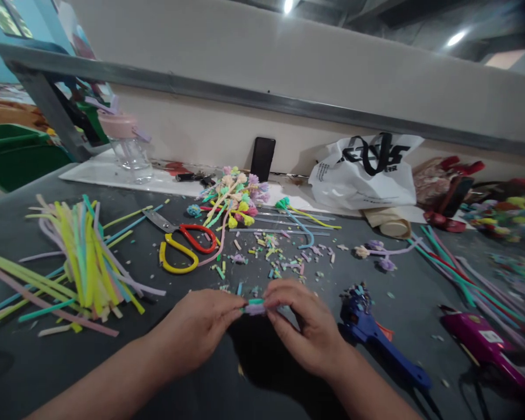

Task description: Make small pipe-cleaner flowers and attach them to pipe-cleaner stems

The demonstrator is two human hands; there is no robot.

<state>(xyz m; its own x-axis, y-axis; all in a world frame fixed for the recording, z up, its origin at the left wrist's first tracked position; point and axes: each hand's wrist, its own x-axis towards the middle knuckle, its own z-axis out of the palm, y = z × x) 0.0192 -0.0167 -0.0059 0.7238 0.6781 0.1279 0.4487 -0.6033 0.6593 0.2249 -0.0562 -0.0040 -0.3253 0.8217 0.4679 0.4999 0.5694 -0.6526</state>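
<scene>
Head view: a dark grey, flat tabletop (192, 388) carries a heap of pastel fuzzy stems (87, 262) on the left, perhaps for easy reach. Left hand (203, 321) and right hand (308, 326) meet front and centre. Metal scissors with red and yellow loop handles (169, 230) lie beyond, handles nearer the person. Fingertips pinch both ends of a short lilac-and-green fuzzy piece (256, 308), apparently steadying it.

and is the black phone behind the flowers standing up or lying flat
Standing up: the phone has its long sides running upward before the pale panel.
</scene>
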